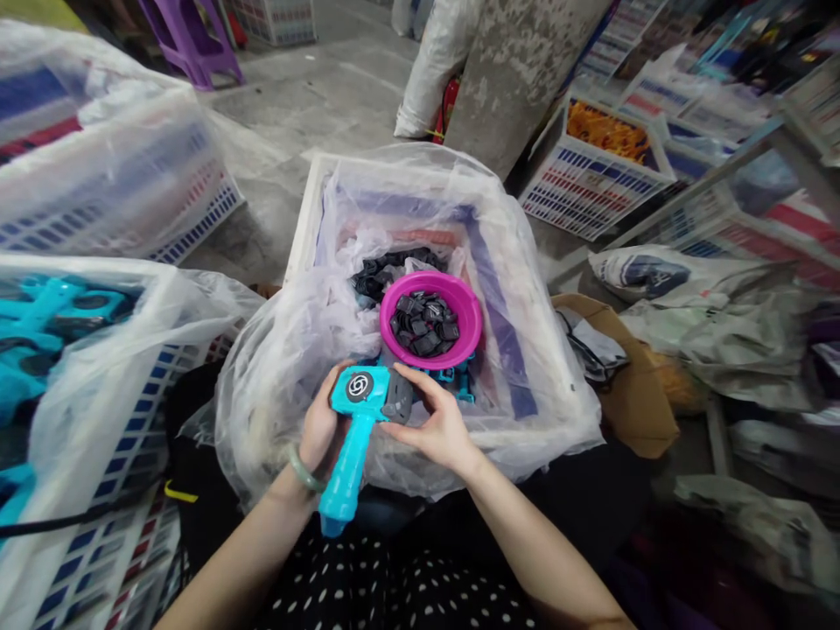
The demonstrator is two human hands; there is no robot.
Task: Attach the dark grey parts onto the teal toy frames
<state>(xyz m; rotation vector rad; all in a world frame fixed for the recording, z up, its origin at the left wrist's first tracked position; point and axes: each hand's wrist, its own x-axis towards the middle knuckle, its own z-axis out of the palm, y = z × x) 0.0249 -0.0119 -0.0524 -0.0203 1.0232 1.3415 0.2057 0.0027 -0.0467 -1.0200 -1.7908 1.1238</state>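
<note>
We hold the turquoise device (pixel 371 398) on our side of the pink bowl (pixel 433 360), near the lined crate's (pixel 557 359) front rim; our left hand (pixel 319 429) cups its left side, our right hand (pixel 438 424) pinches the dark end (pixel 398 398) (the nearer hand there), its handle (pixel 349 464) pointing toward us.

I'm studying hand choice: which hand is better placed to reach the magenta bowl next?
Probably the right hand: it lies just below the magenta bowl in the picture, against the right side of the turquoise plastic device. The left hand is farther away, supporting the opposite side.
</note>
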